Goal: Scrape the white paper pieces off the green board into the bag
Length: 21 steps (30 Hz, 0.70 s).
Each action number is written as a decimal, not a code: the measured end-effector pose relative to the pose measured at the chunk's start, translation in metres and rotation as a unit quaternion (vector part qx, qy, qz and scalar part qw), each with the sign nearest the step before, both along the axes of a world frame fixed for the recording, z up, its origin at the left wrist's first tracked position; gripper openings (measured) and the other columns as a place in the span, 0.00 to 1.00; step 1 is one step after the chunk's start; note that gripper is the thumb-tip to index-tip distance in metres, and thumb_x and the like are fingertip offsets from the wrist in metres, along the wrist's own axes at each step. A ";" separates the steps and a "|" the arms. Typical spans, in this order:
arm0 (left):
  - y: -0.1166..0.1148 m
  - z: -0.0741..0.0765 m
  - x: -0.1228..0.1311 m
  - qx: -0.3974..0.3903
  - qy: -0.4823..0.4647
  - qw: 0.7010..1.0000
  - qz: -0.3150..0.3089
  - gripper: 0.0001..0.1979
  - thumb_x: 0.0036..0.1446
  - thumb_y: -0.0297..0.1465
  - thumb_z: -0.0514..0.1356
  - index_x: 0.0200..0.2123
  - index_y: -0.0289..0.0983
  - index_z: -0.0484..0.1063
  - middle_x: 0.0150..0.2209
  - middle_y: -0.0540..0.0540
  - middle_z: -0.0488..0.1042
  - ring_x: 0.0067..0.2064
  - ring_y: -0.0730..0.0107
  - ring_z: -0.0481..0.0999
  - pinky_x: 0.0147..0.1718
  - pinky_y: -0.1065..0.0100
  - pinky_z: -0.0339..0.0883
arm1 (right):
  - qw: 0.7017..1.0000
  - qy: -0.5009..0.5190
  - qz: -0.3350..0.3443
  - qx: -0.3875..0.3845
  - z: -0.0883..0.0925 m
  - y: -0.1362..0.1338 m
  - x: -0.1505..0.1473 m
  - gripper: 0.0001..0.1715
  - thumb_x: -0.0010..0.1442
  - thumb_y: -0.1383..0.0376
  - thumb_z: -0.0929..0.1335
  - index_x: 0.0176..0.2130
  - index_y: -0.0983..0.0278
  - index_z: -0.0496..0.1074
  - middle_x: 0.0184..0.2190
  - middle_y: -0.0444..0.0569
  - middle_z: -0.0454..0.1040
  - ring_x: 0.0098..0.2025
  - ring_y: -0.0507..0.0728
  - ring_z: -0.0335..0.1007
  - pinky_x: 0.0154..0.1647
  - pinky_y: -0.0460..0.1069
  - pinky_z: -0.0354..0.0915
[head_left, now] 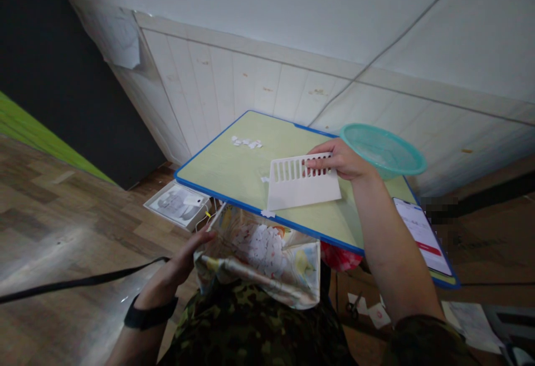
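My right hand (341,159) grips a white slotted plastic panel (304,192) by its slotted edge, fingers showing through the slots. The panel stands tilted on the pale green tabletop (217,168), its lower edge close to the front rim. Below that rim, my left hand (189,253) is closed on the left side of a printed fabric storage box (307,268). Inside the box lies a heap of white paper scraps (264,248). One scrap (268,214) sits at the table's blue rim, left of the panel's lower corner. More scraps (246,143) lie farther back on the tabletop.
A teal plastic basin (382,151) rests at the table's back right, with a phone (422,235) near the right edge. An open white box (179,205) is on the floor at left. Scissors (354,306) and papers lie lower right. A wall stands behind the table.
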<state>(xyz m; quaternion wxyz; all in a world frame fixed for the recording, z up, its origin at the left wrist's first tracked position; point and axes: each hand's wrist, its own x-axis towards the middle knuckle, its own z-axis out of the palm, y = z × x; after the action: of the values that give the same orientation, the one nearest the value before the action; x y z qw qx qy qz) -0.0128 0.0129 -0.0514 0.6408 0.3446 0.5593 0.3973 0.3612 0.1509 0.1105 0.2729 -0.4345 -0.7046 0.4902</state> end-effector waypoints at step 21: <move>-0.005 0.032 0.015 0.025 -0.027 0.999 0.011 0.07 0.48 0.38 0.64 0.22 0.45 0.80 0.26 0.48 0.83 0.55 0.44 0.75 0.57 0.54 0.64 | 1.000 -0.019 0.007 -0.010 0.008 -0.002 0.011 0.17 0.47 0.55 0.78 0.34 0.65 0.82 0.27 0.51 0.81 0.23 0.53 0.73 0.21 0.45 0.68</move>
<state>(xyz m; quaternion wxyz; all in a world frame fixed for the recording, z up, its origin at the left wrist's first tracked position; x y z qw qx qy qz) 0.0017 0.0080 -0.0190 0.6422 0.3433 0.5358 0.4274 0.3718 0.1486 0.1181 0.2515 -0.4415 -0.7077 0.4909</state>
